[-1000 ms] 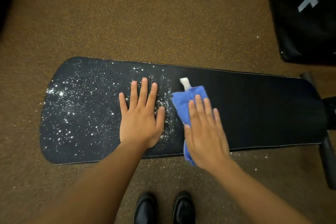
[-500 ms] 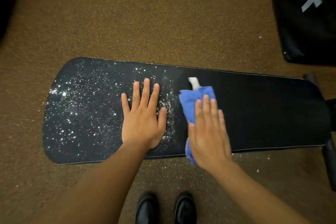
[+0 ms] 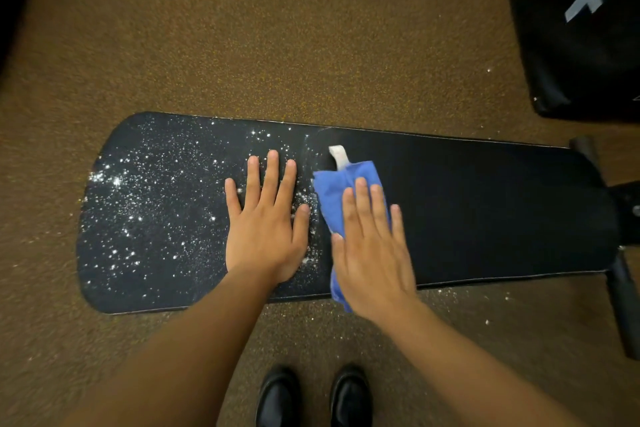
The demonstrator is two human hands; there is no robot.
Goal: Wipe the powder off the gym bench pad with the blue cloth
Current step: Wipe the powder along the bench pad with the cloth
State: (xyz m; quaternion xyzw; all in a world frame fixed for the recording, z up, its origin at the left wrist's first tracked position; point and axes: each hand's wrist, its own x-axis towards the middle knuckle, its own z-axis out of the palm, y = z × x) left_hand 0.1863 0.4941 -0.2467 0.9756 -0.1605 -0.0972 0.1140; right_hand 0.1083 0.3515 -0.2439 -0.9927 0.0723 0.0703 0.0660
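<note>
Where the powder lies: white specks [image 3: 145, 191] cover the left half of the long black padded bench [image 3: 485, 204]; its right half is dark and clean.
Cloth: crumpled blue cloth [image 3: 346, 184] with a white tag [image 3: 338, 155], lying mid-bench just right of the powder's edge, its near end hanging over the near rim.
Right hand: right hand [image 3: 372, 253] pressed flat on the cloth, fingers [image 3: 363, 204] straight and close together.
Left hand: left hand [image 3: 265, 222] palm-down on the powdered pad, just beside the cloth, fingers slightly spread.
Floor: brown speckled carpet [image 3: 277, 45], a few stray specks near the bench.
Near edge: two black shoes [image 3: 313, 399].
Far right: black bag with pale lettering [image 3: 581, 28].
</note>
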